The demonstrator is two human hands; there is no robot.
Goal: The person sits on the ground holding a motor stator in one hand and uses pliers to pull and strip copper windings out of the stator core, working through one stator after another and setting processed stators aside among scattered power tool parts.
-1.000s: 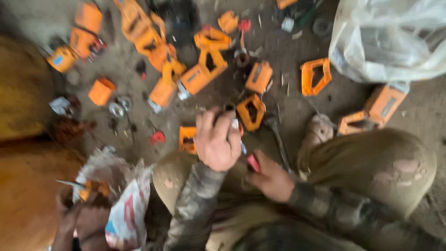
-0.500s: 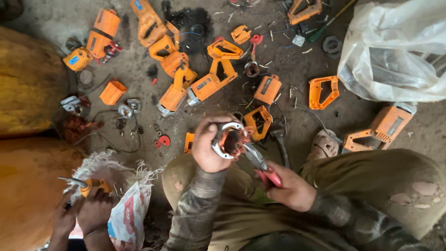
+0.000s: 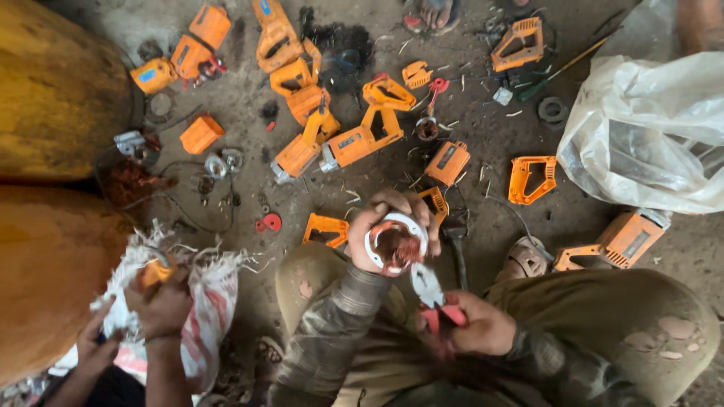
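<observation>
My left hand (image 3: 385, 226) grips a round motor stator (image 3: 396, 245) with a white end ring and copper windings, held above my knees. Red-handled pliers (image 3: 434, 298) are in my right hand (image 3: 479, 328), their metal jaws pointing up at the lower right edge of the stator. Both forearms are in camouflage sleeves, and I sit on the ground with my legs folded.
Orange power-tool housings (image 3: 354, 143) and small metal parts litter the dirty floor ahead. A clear plastic bag (image 3: 648, 136) lies at the right. At lower left another person's hands (image 3: 154, 305) hold an orange part over a woven sack (image 3: 204, 301). Yellow-brown bulky shapes (image 3: 53, 98) fill the left side.
My left hand has turned so the stator's open end faces the camera. The pliers moved up from my lap to the stator's edge. The view has steadied and drawn nearer.
</observation>
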